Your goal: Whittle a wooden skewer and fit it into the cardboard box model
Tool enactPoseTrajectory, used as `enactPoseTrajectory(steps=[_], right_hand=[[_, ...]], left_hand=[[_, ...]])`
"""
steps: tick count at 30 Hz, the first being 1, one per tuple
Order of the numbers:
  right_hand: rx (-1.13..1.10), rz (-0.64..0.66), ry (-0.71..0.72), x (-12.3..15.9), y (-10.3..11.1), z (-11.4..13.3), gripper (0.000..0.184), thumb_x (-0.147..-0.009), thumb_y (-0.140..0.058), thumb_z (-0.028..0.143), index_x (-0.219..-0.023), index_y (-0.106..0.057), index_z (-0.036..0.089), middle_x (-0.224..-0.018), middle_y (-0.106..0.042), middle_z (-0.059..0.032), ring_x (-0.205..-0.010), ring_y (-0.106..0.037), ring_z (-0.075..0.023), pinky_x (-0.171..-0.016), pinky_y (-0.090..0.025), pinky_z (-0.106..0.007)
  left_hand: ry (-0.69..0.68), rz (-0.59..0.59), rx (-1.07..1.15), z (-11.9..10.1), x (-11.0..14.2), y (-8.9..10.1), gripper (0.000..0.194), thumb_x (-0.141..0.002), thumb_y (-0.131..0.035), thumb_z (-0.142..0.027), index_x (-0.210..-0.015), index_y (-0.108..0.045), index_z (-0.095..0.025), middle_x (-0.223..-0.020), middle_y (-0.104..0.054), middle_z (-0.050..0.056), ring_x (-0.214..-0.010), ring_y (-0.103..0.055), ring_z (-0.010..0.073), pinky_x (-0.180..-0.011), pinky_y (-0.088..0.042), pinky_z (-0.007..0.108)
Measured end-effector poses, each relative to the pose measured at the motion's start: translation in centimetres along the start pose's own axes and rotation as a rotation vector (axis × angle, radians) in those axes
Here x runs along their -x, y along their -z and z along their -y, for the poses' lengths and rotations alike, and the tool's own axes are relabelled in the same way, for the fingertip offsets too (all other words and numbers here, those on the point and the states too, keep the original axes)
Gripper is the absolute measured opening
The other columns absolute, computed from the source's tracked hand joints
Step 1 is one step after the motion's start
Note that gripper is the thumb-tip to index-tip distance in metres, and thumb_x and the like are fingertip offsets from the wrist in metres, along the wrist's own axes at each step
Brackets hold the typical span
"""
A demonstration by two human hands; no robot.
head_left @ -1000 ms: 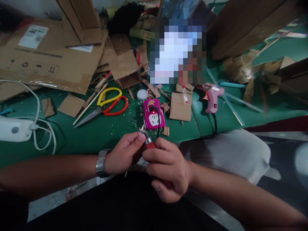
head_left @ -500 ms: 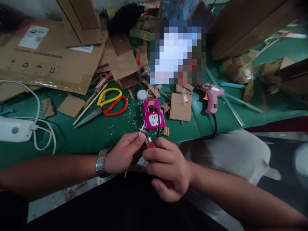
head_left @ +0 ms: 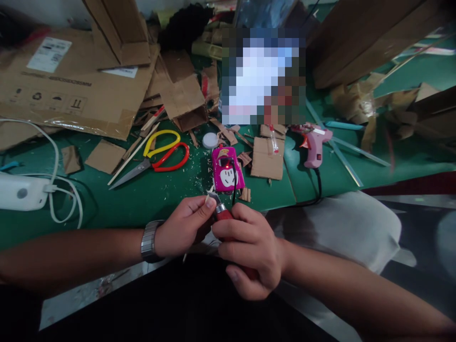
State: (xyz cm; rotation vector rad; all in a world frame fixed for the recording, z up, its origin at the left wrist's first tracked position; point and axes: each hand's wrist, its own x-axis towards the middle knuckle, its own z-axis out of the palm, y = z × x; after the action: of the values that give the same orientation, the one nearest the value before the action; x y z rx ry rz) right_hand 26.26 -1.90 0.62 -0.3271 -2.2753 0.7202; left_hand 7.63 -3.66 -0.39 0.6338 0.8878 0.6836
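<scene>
My right hand point(head_left: 249, 251) is wrapped round the red handle of a short-bladed knife point(head_left: 223, 213), a metal collar between handle and blade. The blade lies against the tip of a thin wooden stick point(head_left: 185, 258), pinched between the thumb and fingers of my left hand point(head_left: 187, 218). Most of the stick is hidden by my fingers; its lower end pokes out below them. Just beyond my hands, a pink power socket point(head_left: 240, 178) with a glowing red light and a black plug lies on the green table point(head_left: 171, 209). Pale shavings are scattered around it.
Scissors point(head_left: 167, 156) with yellow and red handles lie on the left, near a white power strip point(head_left: 21, 192). A pink glue gun point(head_left: 313, 147) and clear sticks point(head_left: 342, 161) are on the right. Cardboard boxes point(head_left: 71, 90) and scraps crowd the back. A blurred-out patch hides the centre back.
My right hand and the knife have shifted very slightly right and down, the blade still at the stick's tip. Things on the table have stayed put.
</scene>
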Motion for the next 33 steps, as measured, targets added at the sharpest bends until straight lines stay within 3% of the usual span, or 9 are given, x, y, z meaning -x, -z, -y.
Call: enactPoseTrajectory(steps=[7,14,23,33], right_hand=[[-0.006,-0.002,-0.006,-0.08,0.03,0.04,0.024,-0.086,-0.042,0.027,-0.071,-0.059,0.018,-0.086,-0.066,-0.0084,-0.072,-0.053,-0.0181,-0.063,-0.035,-0.038],[0.012,0.006,-0.007,-0.01,0.00,0.09,0.023,-0.086,-0.043,0.027,-0.072,-0.059,0.019,-0.089,-0.066,-0.0083,-0.073,-0.052,-0.0182,-0.064,-0.036,-0.038],[0.056,0.035,-0.024,-0.25,-0.25,-0.01,0.017,-0.087,-0.048,0.026,-0.078,-0.060,0.018,-0.093,-0.065,-0.0080,-0.075,-0.051,-0.0181,-0.067,-0.035,-0.038],[0.022,0.026,-0.029,-0.28,-0.36,-0.28,0.018,-0.088,-0.047,0.028,-0.079,-0.059,0.018,-0.095,-0.066,-0.0088,-0.076,-0.051,-0.0180,-0.067,-0.037,-0.037]], left_hand=[[0.053,0.012,0.036,-0.10,0.23,-0.02,0.046,-0.096,-0.055,-0.060,-0.076,-0.048,-0.019,-0.051,-0.033,-0.010,-0.040,-0.025,0.0043,-0.035,-0.021,0.016],[0.014,0.003,0.033,-0.21,0.00,-0.15,0.047,-0.094,-0.060,-0.059,-0.074,-0.049,-0.018,-0.053,-0.033,-0.009,-0.042,-0.025,0.0041,-0.037,-0.021,0.016],[0.043,-0.064,0.028,0.04,0.16,-0.18,0.049,-0.092,-0.060,-0.062,-0.074,-0.051,-0.018,-0.053,-0.038,-0.008,-0.043,-0.031,0.0058,-0.039,-0.024,0.018],[-0.117,-0.094,-0.093,0.26,0.11,-0.02,0.044,-0.098,-0.054,-0.057,-0.078,-0.050,-0.018,-0.069,-0.044,-0.005,-0.062,-0.038,0.0092,-0.058,-0.040,0.022]])
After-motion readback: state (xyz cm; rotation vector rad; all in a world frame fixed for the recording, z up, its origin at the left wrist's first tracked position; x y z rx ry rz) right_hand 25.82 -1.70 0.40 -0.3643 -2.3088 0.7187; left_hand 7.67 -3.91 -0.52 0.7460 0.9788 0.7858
